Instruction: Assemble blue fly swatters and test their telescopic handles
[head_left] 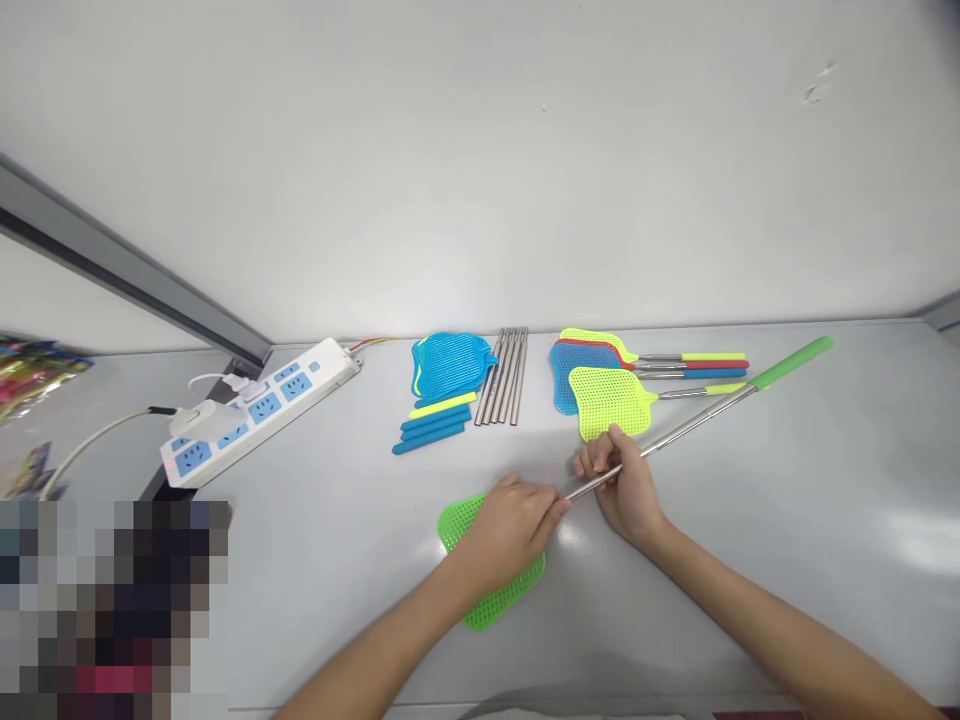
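Observation:
A green fly swatter (504, 600) with a long extended metal rod lies slantwise across both my hands, its green handle (793, 363) pointing to the far right. My left hand (517, 525) is closed round the neck, where the rod meets the perforated head, and covers part of that head. Further up the rod, my right hand (626, 490) has its fingers curled about the metal tube. Just beyond it lie several finished swatters, a yellow one (611, 400) in front and a blue one (564, 380) behind.
Stacked blue swatter heads (454, 365) lie at the back middle, beside several bare metal rods (504, 380). Blue and yellow handle sleeves (435, 428) lie in front of them. A white power strip (262, 410) with plugged-in cables is on the left, and a wall (510, 180) rises behind the table.

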